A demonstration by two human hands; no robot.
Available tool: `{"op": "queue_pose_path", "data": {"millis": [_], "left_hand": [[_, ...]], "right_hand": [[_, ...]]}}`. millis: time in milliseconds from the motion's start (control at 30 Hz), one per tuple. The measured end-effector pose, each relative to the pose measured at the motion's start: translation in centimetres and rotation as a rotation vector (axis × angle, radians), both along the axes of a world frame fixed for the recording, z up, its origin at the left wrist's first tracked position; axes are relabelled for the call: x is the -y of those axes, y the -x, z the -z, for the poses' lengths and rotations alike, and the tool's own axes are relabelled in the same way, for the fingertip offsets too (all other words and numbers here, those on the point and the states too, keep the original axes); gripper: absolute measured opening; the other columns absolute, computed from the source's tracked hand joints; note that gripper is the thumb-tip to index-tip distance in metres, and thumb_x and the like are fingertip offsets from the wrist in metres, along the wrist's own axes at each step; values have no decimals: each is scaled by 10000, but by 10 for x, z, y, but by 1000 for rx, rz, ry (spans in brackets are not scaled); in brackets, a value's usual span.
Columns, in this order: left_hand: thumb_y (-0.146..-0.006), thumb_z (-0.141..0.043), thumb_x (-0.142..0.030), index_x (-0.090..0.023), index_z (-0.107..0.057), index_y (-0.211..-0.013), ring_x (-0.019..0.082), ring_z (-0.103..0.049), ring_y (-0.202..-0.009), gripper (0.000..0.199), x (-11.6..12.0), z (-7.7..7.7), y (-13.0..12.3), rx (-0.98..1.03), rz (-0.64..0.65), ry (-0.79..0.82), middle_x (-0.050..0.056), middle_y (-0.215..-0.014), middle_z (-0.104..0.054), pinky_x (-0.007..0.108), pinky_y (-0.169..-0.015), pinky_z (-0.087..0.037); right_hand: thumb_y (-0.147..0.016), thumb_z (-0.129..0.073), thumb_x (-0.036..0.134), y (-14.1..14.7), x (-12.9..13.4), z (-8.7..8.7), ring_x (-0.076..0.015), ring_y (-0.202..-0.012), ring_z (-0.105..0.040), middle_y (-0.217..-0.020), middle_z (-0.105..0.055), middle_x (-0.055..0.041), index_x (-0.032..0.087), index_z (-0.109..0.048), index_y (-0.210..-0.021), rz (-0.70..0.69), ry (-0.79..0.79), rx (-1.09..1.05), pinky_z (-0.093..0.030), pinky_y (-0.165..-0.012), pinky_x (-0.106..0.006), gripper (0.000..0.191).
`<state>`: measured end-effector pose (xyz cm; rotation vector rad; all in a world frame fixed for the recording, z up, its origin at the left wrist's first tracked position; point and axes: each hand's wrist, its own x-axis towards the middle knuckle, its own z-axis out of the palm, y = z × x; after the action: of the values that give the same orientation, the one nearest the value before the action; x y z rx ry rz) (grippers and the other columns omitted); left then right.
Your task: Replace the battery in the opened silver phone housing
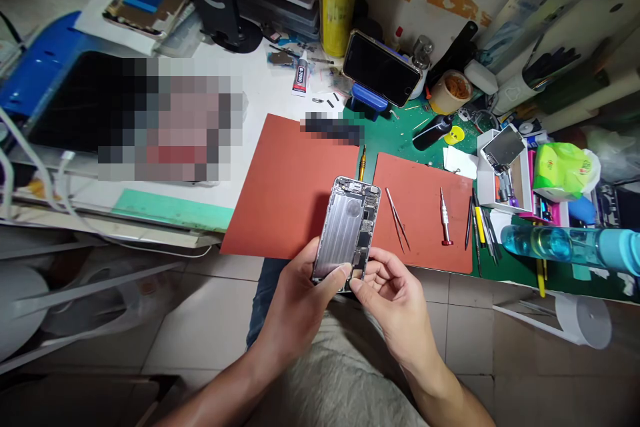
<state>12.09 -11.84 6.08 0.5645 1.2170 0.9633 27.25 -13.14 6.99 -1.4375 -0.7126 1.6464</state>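
Note:
An opened phone housing (340, 223), with a bare metal interior and circuit parts along its right side, is tilted above the table's front edge. My left hand (305, 300) grips its lower left side, the thumb lying across the bottom. My right hand (395, 293) has its thumb and fingers closed at the lower right corner; whether a small part is pinched there is too small to tell. Behind the phone lies a red mat (295, 173). On a second red mat (425, 180) to the right rest metal tweezers (397, 220) and a silver screwdriver (445, 217).
A gold screwdriver (363, 163) lies between the mats. Farther back, a black-screened phone (383, 70) leans on a blue stand, near a yellow can (339, 7). At right are a white parts box (527, 180), several thin tools and a blue bottle (565, 243).

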Motion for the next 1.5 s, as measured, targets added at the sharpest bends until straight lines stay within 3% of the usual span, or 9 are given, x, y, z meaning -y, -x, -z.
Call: {"op": "queue_pose_path", "data": {"millis": [233, 400, 700, 1133, 1333, 1500], "left_hand": [[-906, -785, -333, -231, -752, -1046, 204, -675, -885, 176, 2, 5, 1, -16, 23, -31, 14, -960, -763, 309, -826, -539], [-893, -798, -350, -223, -747, -1090, 206, -662, -886, 240, -2, 1, 2, 44, 24, -20, 18, -955, -751, 316, -835, -558], [-803, -881, -293, -180, -754, -1034, 145, -592, -738, 286, -11, -7, 3, 128, 34, 40, 5, -843, -711, 254, -672, -522], [-890, -837, -322, -212, -740, -1086, 155, -567, -821, 245, -4, -2, 2, 55, 71, 33, 2, -906, -693, 253, -719, -495], [-846, -854, -282, -214, -783, -1104, 169, -604, -811, 277, -8, -13, 2, 243, 41, -7, 20, -883, -710, 270, -735, -537], [-840, -864, -267, -223, -799, -1122, 183, -648, -835, 292, -9, -12, 3, 285, 42, -33, 39, -922, -749, 284, -758, -559]], "right_hand": [[-879, -896, 394, 1, 1, -1, -114, -729, -564, -838, -656, 24, 223, -734, -1244, 4, -50, 62, -523, -739, -252, 435], [-897, -884, 389, -3, 0, -2, -121, -738, -631, -852, -700, 7, 214, -749, -1267, 2, -58, 4, -564, -752, -268, 431], [-869, -919, 379, -5, -3, -5, -117, -671, -676, -881, -757, -17, 214, -782, -1232, 39, -17, -112, -615, -661, -253, 422], [-869, -917, 386, -7, -3, -4, -120, -671, -686, -861, -743, -5, 219, -778, -1226, 46, -24, -82, -629, -674, -258, 418], [-853, -930, 390, -8, -3, -4, -124, -675, -690, -852, -728, 0, 229, -784, -1214, 70, -33, -104, -629, -665, -261, 422], [-861, -928, 374, -7, -3, -7, -127, -687, -693, -844, -727, 4, 232, -792, -1202, 96, -63, -64, -648, -700, -273, 394]]}}
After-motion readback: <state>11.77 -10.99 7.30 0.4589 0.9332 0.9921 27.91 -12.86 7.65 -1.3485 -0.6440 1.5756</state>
